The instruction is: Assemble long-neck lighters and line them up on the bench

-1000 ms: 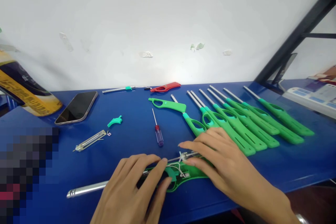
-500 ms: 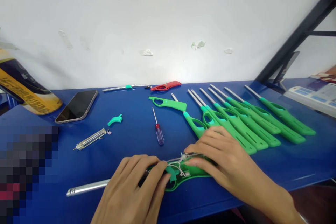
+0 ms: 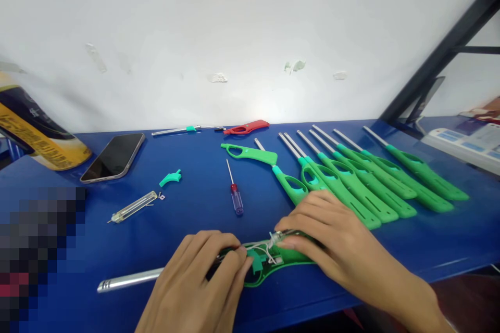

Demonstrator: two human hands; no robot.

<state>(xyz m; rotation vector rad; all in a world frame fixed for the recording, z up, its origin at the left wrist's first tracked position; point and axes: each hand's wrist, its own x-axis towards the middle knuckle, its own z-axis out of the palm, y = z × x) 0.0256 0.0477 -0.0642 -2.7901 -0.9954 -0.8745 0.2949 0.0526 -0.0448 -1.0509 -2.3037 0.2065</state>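
An opened green long-nosed lighter (image 3: pixel 273 265) lies near the front edge of the blue table (image 3: pixel 195 218). Its white wires, teal trigger and clear fuel tube are exposed, and its metal nozzle (image 3: pixel 128 279) points left. My left hand (image 3: pixel 199 286) presses down on the lighter's front part, fingers curled over it. My right hand (image 3: pixel 332 244) lies over the handle end, fingertips pinching the clear tube by the wires.
Several assembled green lighters (image 3: pixel 351 182) lie in a row at the right. A green shell half (image 3: pixel 250 153), small screwdriver (image 3: pixel 236 200), teal trigger (image 3: pixel 171 178), clear tube (image 3: pixel 135 206), phone (image 3: pixel 113 157), red shell (image 3: pixel 247 127) and yellow bottle (image 3: pixel 35 130) lie around.
My left fingers have curled in slightly over the lighter and my right fingertips shifted a little right along the clear tube. The lighter stayed in place.
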